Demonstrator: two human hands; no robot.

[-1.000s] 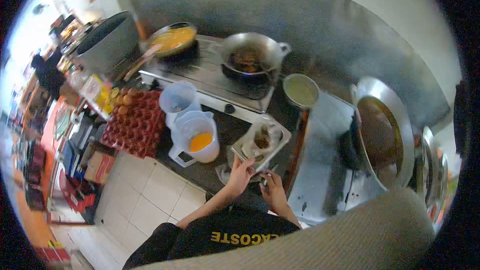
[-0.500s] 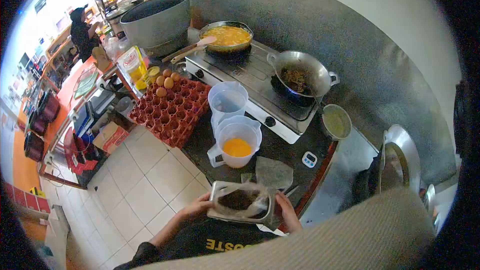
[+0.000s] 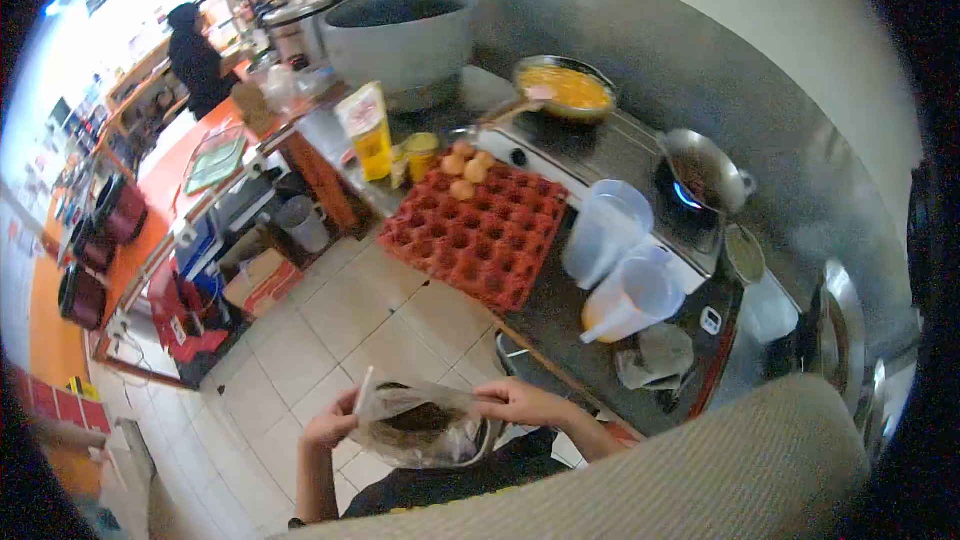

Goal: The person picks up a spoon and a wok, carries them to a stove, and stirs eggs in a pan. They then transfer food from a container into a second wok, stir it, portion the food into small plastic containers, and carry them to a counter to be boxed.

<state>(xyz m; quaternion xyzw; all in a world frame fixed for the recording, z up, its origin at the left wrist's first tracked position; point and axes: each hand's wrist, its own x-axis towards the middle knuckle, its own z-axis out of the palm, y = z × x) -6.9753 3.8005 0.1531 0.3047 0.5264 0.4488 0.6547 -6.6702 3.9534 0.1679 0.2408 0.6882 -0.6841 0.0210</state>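
My left hand (image 3: 333,427) and my right hand (image 3: 522,403) hold a metal tray with a clear plastic bag (image 3: 420,428) over it, low in front of my body above the tiled floor. Dark food shows inside the bag. My left hand grips the bag's left edge, my right hand grips its right edge. The counter (image 3: 560,325) with two plastic jugs (image 3: 630,292) lies to the upper right of my hands.
A red egg tray (image 3: 480,235) with three eggs sits on the counter. Behind it a stove carries a pan of yellow egg (image 3: 565,88) and a wok (image 3: 703,173). A large grey pot (image 3: 405,32) stands far left. A person in black (image 3: 195,58) works at an orange counter.
I have turned left and away from the counter, carrying the tray and bag with both hands from the countertop to above the floor.
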